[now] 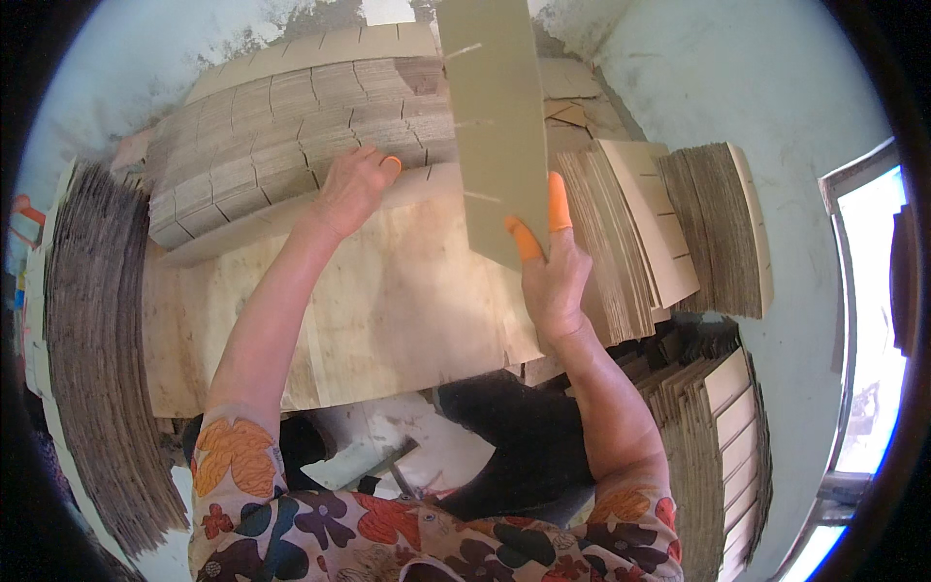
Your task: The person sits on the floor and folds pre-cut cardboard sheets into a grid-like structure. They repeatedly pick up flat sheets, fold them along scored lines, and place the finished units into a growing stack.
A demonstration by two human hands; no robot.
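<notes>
My right hand (555, 272) holds a long slotted cardboard strip (499, 126) upright by its lower end. Orange finger covers sit on its thumb and a finger, and three short slots show along the strip's left edge. My left hand (354, 191) is closed at the front of a long stack of slotted cardboard strips (281, 145), its fingers curled over the top edge of the foremost strip (417, 186). One finger there also wears an orange cover. The fingertips of the left hand are partly hidden behind the hand.
A pale wooden board (388, 291) forms the worktop before me. Tall cardboard stacks stand at the left (102, 330), at the right (611, 233) and farther right (722, 228). Another slotted stack (713, 436) is lower right. A wall (737, 87) closes off the right side.
</notes>
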